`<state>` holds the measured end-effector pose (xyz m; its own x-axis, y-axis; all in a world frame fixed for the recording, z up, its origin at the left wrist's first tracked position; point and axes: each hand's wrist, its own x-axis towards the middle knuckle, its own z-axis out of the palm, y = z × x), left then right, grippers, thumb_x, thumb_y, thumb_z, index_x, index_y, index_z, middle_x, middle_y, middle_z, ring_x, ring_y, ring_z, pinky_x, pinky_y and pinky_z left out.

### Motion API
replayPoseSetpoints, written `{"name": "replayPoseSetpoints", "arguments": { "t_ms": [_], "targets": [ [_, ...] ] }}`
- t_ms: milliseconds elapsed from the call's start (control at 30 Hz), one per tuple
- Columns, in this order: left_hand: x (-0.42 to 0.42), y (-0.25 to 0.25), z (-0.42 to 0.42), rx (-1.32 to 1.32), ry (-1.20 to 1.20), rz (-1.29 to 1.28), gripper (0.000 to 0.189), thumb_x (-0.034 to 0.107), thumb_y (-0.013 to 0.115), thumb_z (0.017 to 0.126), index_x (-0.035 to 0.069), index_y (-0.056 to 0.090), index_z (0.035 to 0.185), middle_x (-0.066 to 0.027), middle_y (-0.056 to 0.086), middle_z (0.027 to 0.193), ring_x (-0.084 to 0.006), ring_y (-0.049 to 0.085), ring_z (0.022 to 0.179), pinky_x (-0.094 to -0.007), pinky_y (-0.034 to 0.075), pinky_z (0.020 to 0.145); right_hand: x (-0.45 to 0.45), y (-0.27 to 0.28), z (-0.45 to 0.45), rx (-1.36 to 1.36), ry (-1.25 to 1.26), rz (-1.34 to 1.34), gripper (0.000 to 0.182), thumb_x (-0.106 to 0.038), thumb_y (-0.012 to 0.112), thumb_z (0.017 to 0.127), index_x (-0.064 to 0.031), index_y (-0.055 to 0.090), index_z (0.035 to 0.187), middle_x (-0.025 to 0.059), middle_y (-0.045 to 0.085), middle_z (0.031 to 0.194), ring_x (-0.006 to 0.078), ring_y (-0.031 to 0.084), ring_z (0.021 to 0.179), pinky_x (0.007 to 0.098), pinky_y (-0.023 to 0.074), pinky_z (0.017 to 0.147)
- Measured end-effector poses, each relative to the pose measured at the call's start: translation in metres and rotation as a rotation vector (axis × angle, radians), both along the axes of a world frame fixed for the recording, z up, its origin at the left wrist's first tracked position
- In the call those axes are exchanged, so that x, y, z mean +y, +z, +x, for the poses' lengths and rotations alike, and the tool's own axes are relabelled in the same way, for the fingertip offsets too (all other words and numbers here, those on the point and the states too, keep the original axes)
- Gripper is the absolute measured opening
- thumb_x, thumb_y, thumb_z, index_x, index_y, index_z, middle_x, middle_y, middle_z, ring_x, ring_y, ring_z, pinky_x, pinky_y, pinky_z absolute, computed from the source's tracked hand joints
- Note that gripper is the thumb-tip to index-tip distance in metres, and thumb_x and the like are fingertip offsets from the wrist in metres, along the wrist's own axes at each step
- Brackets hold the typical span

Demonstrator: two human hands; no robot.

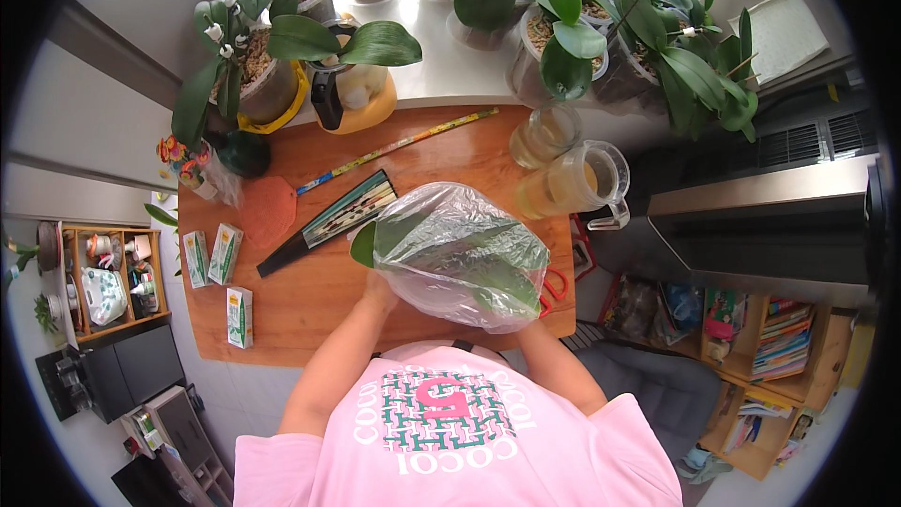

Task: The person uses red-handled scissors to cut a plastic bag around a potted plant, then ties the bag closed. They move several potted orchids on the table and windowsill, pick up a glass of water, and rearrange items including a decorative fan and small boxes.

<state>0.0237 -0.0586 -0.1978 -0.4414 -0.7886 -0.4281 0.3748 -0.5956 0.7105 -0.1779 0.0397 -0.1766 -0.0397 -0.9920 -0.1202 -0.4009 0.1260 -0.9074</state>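
In front of my chest is a potted plant with broad green leaves (415, 243), covered by a clear, crinkled plastic bag (461, 260). One leaf tip (362, 245) sticks out of the bag on the left. My left hand (381, 291) grips the plant's lower left side, its fingers mostly hidden under the bag. The right forearm (556, 362) reaches under the bag's lower right edge, and the bag hides my right hand. Red-handled scissors (556, 289) lie just right of the bag. A folding fan (338, 222) lies partly open to the left, its far end near the bag.
A glass pitcher (574, 179) and a glass jar (545, 134) of yellowish liquid stand at right. Several small boxes (239, 317), an orange mat (268, 208) and a patterned stick (394, 151) lie on the wooden table (310, 327). Potted orchids (556, 49) line the sill. A chair (640, 387) stands lower right.
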Motion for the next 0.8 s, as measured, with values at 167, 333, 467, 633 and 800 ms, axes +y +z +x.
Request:
{"name": "replayPoseSetpoints", "arguments": {
  "t_ms": [167,333,467,633,800],
  "targets": [
    [-0.007,-0.011,0.008,-0.017,-0.043,-0.008,0.035,0.025,0.048,0.091,0.006,0.05,0.121,-0.0067,0.055,0.115,-0.0206,0.053,0.104,-0.0354,0.045,0.089,-0.005,-0.005,-0.005,0.03,0.026,-0.002,0.045,-0.011,0.068,0.072,-0.0015,0.056,0.114,0.0115,0.058,0.112,0.023,0.054,0.103,0.0326,0.0428,0.089],
    [-0.005,0.019,0.017,-0.344,-0.008,-0.019,0.037,0.022,0.05,0.09,0.004,0.049,0.123,-0.0071,0.054,0.116,-0.0185,0.053,0.102,-0.0326,0.044,0.085,0.003,-0.002,-0.014,0.065,0.051,-0.018,0.046,-0.011,0.068,0.072,-0.0019,0.055,0.115,0.0117,0.058,0.113,0.0233,0.054,0.104,0.0328,0.0425,0.09],
    [0.012,0.057,0.048,-0.369,-0.142,-0.123,0.042,0.019,0.052,0.09,0.002,0.043,0.128,-0.0113,0.053,0.117,-0.0184,0.054,0.102,-0.0316,0.045,0.083,0.037,0.023,-0.015,0.122,0.106,-0.067,0.046,-0.011,0.068,0.072,-0.0021,0.055,0.116,0.0118,0.058,0.114,0.0236,0.054,0.105,0.033,0.0422,0.09],
    [0.033,0.12,0.037,-0.395,-0.285,-0.045,0.061,0.02,0.053,0.089,0.004,0.021,0.139,-0.0174,0.052,0.118,-0.0232,0.056,0.1,-0.0342,0.05,0.077,0.058,0.052,-0.004,-0.086,0.013,0.038,0.044,-0.012,0.067,0.075,-0.0044,0.055,0.117,0.0122,0.056,0.118,0.0245,0.052,0.11,0.0343,0.04,0.094],
    [0.023,0.136,0.011,-0.425,-0.373,0.085,0.056,0.024,0.049,0.091,0.002,0.021,0.134,-0.0182,0.049,0.118,-0.0262,0.061,0.089,-0.0356,0.054,0.07,0.058,0.043,-0.005,-0.112,-0.051,0.088,0.04,-0.01,0.065,0.078,-0.0042,0.056,0.116,0.0118,0.057,0.118,0.0234,0.053,0.11,0.0338,0.0407,0.093]
  ]
}}
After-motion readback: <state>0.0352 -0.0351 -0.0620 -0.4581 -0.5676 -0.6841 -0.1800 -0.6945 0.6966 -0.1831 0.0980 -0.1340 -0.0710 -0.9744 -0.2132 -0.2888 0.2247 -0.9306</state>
